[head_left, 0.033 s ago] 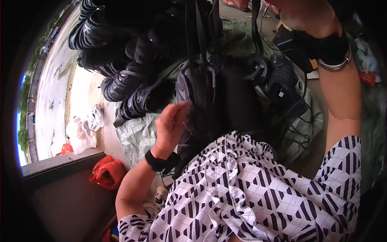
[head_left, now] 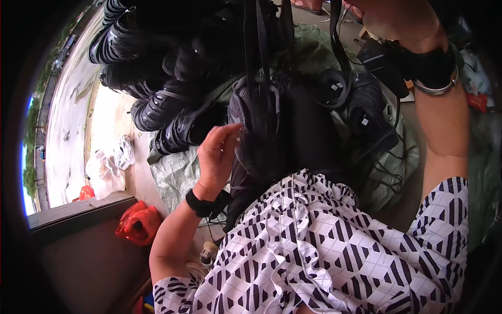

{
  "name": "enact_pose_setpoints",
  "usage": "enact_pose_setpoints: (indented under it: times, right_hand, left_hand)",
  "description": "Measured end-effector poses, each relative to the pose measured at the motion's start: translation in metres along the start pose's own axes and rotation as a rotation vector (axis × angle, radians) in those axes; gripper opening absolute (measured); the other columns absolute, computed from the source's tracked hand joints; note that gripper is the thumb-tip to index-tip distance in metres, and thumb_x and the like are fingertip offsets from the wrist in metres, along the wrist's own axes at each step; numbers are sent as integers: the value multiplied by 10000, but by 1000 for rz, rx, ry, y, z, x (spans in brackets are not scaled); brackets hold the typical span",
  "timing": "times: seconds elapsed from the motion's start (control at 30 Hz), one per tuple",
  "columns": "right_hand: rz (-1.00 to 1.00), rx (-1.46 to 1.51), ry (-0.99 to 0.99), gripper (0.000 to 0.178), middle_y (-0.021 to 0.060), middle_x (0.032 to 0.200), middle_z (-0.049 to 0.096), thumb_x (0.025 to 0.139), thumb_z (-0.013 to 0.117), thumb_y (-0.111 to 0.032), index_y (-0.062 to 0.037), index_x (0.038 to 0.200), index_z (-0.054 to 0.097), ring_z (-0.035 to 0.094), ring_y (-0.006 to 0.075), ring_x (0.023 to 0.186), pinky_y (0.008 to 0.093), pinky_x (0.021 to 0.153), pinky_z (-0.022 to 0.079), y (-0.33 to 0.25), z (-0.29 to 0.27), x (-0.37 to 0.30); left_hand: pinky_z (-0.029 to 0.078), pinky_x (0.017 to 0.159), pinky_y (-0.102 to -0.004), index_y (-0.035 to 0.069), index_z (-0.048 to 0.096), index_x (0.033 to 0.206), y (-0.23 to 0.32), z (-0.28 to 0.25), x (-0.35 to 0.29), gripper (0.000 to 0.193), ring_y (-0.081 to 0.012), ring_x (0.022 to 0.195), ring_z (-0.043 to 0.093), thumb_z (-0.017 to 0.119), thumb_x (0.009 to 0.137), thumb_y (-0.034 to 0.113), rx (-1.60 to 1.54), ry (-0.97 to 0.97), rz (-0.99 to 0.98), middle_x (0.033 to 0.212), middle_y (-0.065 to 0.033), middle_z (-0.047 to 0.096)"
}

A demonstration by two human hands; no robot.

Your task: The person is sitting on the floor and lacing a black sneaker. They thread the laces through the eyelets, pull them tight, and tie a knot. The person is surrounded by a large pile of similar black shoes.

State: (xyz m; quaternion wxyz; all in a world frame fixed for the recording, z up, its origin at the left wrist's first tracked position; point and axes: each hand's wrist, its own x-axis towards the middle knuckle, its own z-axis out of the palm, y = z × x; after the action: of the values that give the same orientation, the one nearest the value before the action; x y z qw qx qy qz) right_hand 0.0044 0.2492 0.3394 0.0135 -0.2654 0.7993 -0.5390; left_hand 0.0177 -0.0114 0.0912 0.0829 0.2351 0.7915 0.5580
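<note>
A dark grey mesh shoe (head_left: pixel 241 107) rests at my lap, its long dark laces (head_left: pixel 249 36) stretched upward past the top edge. My left hand (head_left: pixel 215 157) is at the shoe's left side, fingers bent and closed, fingertips against its edge. What lies under those fingertips is dark and hard to make out. High at the upper right is my right hand (head_left: pixel 402 21), its fingers cut off by the frame, so their grip is hidden. Dark trousers cover my legs beneath the shoe.
Black shoes (head_left: pixel 167 123) are heaped at the left, and more dark shoes (head_left: pixel 366 104) with white tags lie at the right. Beneath them spreads a greenish plastic sheet (head_left: pixel 178 180). A red plastic bag (head_left: pixel 140 222) sits by a low panel (head_left: pixel 89 251). Another person's feet (head_left: pixel 308 5) show at the top.
My left hand has shifted slightly up and left along the shoe. The laces and my right wrist have moved a little right. The tagged shoe opening behind shows more clearly.
</note>
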Motion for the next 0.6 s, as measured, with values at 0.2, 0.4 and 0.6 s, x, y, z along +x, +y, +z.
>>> enact_pose_setpoints:
  times: [0.2, 0.4, 0.6]
  right_hand:
    - [-121, -88, 176, 304, 28, 637, 632, 959, 598, -270, 8, 878, 693, 570, 41, 494, 150, 383, 329, 11, 12, -11]
    - [-103, 174, 301, 331, 37, 591, 616, 978, 561, -277, 16, 880, 682, 512, 29, 414, 140, 344, 299, 23, 1, -29]
    - [-207, -2, 289, 351, 56, 618, 638, 988, 542, -281, 9, 841, 673, 475, 35, 385, 153, 340, 308, 19, 2, -37]
  left_hand:
    - [481, 676, -226, 32, 639, 1044, 0, 2, 31, 224, -82, 741, 569, 683, 826, 15, 213, -88, 101, 811, -20, 541]
    - [512, 727, -274, 76, 637, 1051, -12, 5, 1, 318, -148, 767, 590, 722, 756, -7, 321, -243, 140, 871, -39, 524]
    - [524, 687, -286, 87, 672, 1031, -8, -3, 19, 203, -187, 706, 664, 668, 828, 83, 143, -360, -174, 804, -48, 659]
